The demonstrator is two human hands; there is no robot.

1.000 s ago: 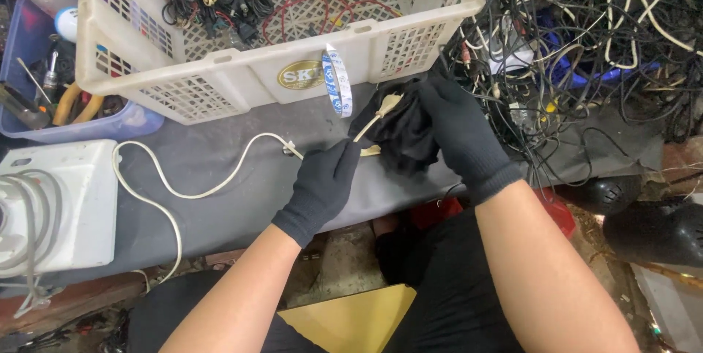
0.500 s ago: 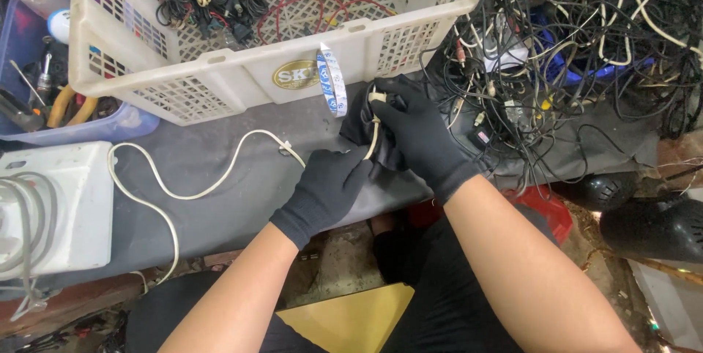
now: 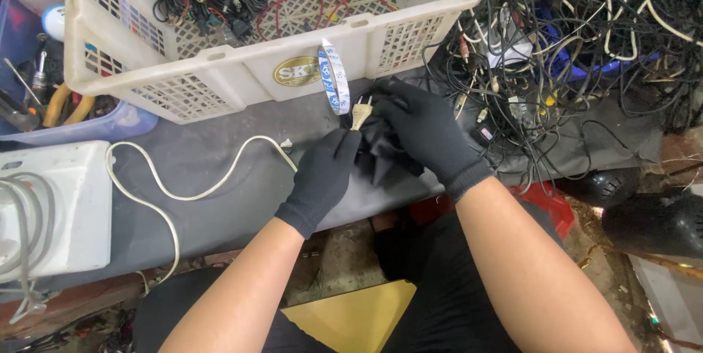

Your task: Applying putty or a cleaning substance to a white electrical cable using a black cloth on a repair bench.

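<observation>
Clearly both hands meet over 1 small cream plug (image 3: 360,113); the right hand (image 3: 425,133), in a black knit glove, pinches the plug body with its 2 metal pins pointing up toward the crate, while the left hand (image 3: 327,173), gloved the same, closes around the cord (image 3: 220,177) just below it, with a bunched piece of black cloth (image 3: 381,159) between the palms. To handle this well, I judge the grip should sit on the moulded plug body and not on the pins, and the left hand should keep the cord slack so it does not kink at the plug; thick gloves dull the feel, so a firm pinch helps. The cord is smooth, pale and rubbery; it loops left across the grey mat (image 3: 220,214) to a white box-shaped appliance (image 3: 44,214). Beyond the hands stands a white lattice plastic crate (image 3: 242,75) holding coiled black and red wires; right of it lies a dense tangle of cables (image 3: 586,38); far left, a blue tray (image 3: 110,124) of tools.
</observation>
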